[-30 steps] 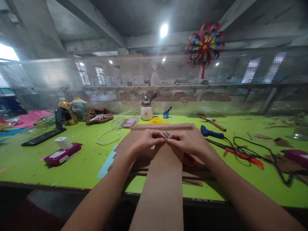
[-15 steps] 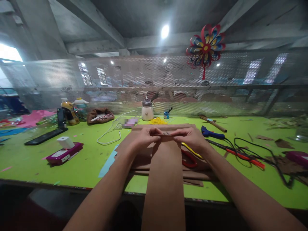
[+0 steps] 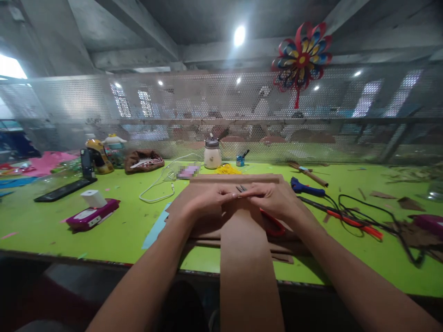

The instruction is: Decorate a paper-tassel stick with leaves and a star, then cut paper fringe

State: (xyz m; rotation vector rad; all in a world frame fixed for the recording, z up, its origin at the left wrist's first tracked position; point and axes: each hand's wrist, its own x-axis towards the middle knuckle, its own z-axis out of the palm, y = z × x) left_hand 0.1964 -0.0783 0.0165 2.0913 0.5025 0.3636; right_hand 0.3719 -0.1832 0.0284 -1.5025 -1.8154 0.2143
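A long strip of brown paper [image 3: 247,263] runs from the table toward me and hangs past the front edge. At its far end my left hand [image 3: 211,200] is closed, with thumb and fingertips pinching the strip's edge. Right beside it my right hand [image 3: 272,198] is closed on the same edge, the fingertips of both nearly meeting. Under the hands lies a stack of larger brown paper sheets [image 3: 202,184]. On the stack rests a pair of scissors; its red handle [image 3: 273,223] shows right of the strip and its metal tips poke out beyond my fingers.
Rightward on the green table [image 3: 131,235] lie a blue glue gun [image 3: 308,187], a red-handled tool [image 3: 356,224] with a black cord, and paper scraps. Leftward are a purple power strip [image 3: 93,215] and a phone stand [image 3: 65,189]. A bottle [image 3: 212,154] stands behind.
Both hands have shifted their fingertips on the strip's far edge, the right fingers curling more. The strip's near end has swung to the right, and the scissor tips show more.
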